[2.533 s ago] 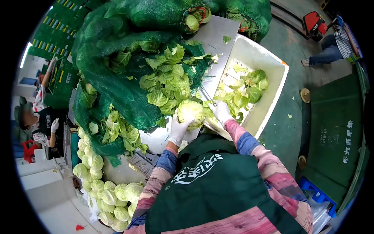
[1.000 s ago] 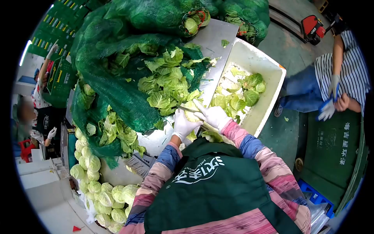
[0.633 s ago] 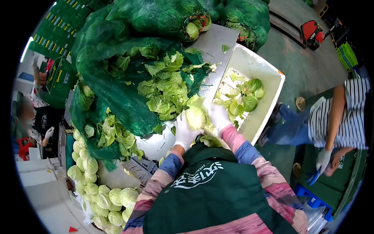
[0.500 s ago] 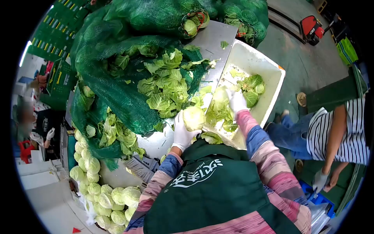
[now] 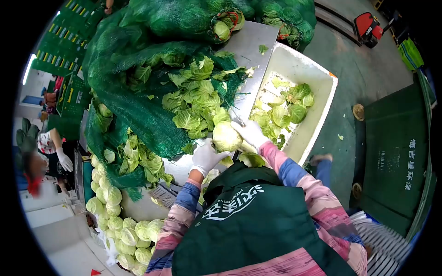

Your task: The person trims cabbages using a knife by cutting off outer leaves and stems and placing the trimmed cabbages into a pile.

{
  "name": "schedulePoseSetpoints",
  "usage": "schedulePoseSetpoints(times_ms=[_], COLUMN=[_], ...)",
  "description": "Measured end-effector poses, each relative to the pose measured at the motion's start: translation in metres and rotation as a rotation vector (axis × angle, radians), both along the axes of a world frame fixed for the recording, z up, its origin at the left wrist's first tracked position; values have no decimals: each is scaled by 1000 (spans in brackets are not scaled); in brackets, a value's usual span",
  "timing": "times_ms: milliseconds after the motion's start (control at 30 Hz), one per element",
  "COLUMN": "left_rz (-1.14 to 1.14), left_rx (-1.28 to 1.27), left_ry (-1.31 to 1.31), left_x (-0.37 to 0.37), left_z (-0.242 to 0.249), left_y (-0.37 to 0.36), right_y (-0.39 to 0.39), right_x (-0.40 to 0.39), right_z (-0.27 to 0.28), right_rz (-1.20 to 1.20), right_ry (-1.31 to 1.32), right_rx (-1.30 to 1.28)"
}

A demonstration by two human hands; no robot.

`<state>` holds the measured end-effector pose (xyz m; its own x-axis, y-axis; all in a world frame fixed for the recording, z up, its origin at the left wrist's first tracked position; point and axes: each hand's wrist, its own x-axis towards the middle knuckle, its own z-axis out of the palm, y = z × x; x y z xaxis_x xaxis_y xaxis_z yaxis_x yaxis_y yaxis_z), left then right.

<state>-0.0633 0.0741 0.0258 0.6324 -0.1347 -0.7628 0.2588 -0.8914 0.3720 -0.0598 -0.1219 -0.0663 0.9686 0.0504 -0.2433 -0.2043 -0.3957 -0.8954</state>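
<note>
A pale, round cabbage (image 5: 227, 136) is between my two white-gloved hands above the front edge of the metal table (image 5: 246, 64). My left hand (image 5: 205, 156) is against its lower left side, fingers round it. My right hand (image 5: 250, 133) touches its upper right side, fingers pressed together; whether they pinch a leaf or a tool I cannot make out. Just behind, loose green leaves (image 5: 198, 99) lie on the green mesh net (image 5: 133, 106). To the right, a white foam box (image 5: 317, 110) holds more leaves (image 5: 299, 103).
Filled mesh sacks (image 5: 179, 18) lie at the back. Trimmed cabbages (image 5: 124, 234) are piled at the lower left. A large green bin (image 5: 391, 156) stands at the right, a red pallet jack (image 5: 368, 30) behind it. A co-worker's gloved hand (image 5: 64, 160) shows at the left.
My right hand has moved left from over the foam box to the cabbage. The person in the striped shirt at the right has mostly gone from view. The left co-worker's arm has shifted.
</note>
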Motion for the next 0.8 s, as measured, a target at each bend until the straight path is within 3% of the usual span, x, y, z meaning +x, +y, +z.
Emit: schedulePoseSetpoints(times_ms=[33, 67, 133, 167, 200, 233, 267, 333, 800], left_rz=[10, 10, -139, -107, -103, -104, -105, -112, 59], left_rx=[36, 41, -29, -204, -203, -219, -235, -256, -124], left_ry=[-193, -197, -767, -726, -724, -724, -719, -738, -797], left_x=[-10, -13, -12, -9, -9, -7, -6, -4, -16], left_z=[1, -4, -27, -37, -47, -48, -50, -52, -52], left_y=[-4, -6, -2, 0, 4, 4, 5, 3, -20], right_y=[3, 8, 14, 9, 4, 1, 2, -1, 9], right_x=[9, 16, 17, 14, 12, 7, -1, -18, -27], right_z=[-7, -18, -23, -13, -5, -10, 2, 25, 14], right_rz=[-6, -15, -60, -32, 2, 51, 53, 191, 164], right_ry=[-92, -188, -266, -234, -204, -307, -303, -139, -89], right_rx=[-34, -67, -35, -27, -22, -203, -203, -439, -572])
